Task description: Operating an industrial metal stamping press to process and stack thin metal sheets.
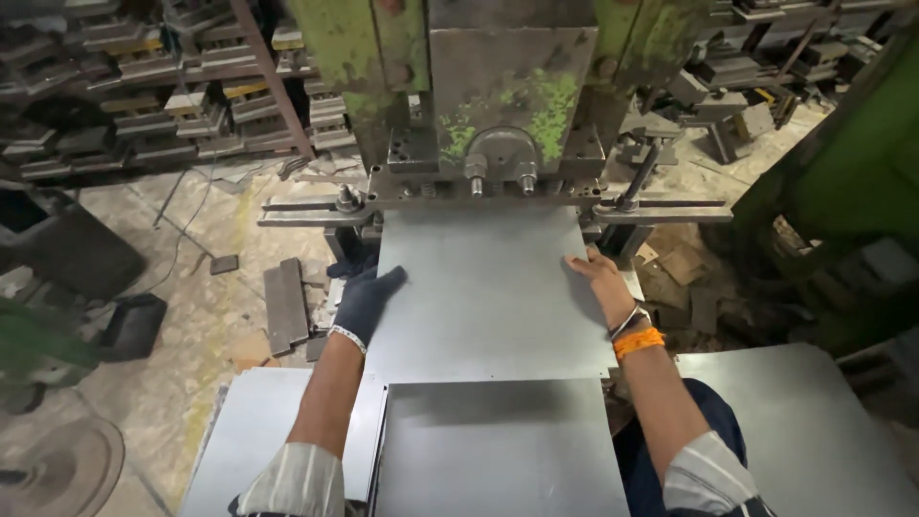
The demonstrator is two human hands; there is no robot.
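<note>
- I am pressing my gloved left hand point(367, 299) flat, fingers spread, on the sheet's point(483, 287) left edge, mid-frame.
- My bare right hand point(595, 275) is lying open against the right edge, so the sheet is staying square between both.
- The sheet's far end is sitting under the green press point(498, 86) at top centre, its near end overlapping the stack point(493, 445) at the bottom.
</note>
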